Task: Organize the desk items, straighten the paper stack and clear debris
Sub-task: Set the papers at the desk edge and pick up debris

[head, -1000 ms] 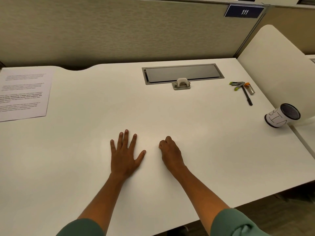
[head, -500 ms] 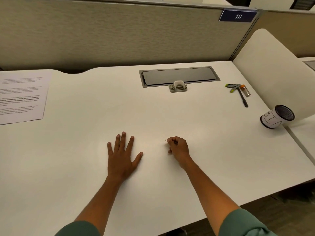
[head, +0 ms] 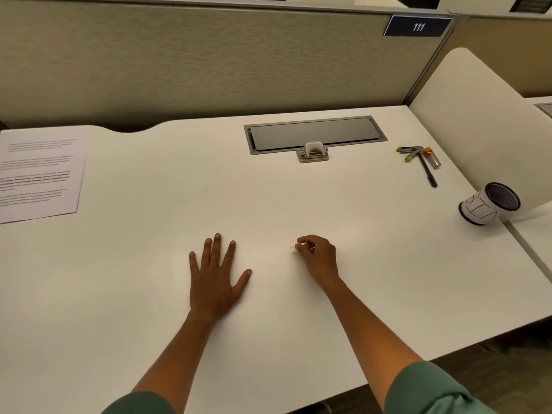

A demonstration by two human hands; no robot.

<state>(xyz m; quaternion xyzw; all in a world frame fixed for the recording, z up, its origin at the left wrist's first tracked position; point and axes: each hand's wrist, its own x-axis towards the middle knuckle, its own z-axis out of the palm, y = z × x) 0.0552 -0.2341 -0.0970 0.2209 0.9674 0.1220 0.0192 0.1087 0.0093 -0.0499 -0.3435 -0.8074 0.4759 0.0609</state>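
A white bench [head: 268, 204] carries a printed paper stack [head: 38, 174] far left of the left grip [head: 215, 279], which lies flat on it. A tiny white scrap [head: 290, 247] sits just beside the right grip [head: 318, 255]. Beyond lie a hole punch [head: 312, 152], and right, pens and a marker [head: 421, 158] and a tipped cup [head: 488, 204].

Dark blue sign [head: 417, 26] on the partition's top edge above the desk's far right corner reads "111". Cup [head: 487, 204] at the right edge bears handwritten "BIN". Print on the paper stack [head: 38, 171] at the left edge is illegible
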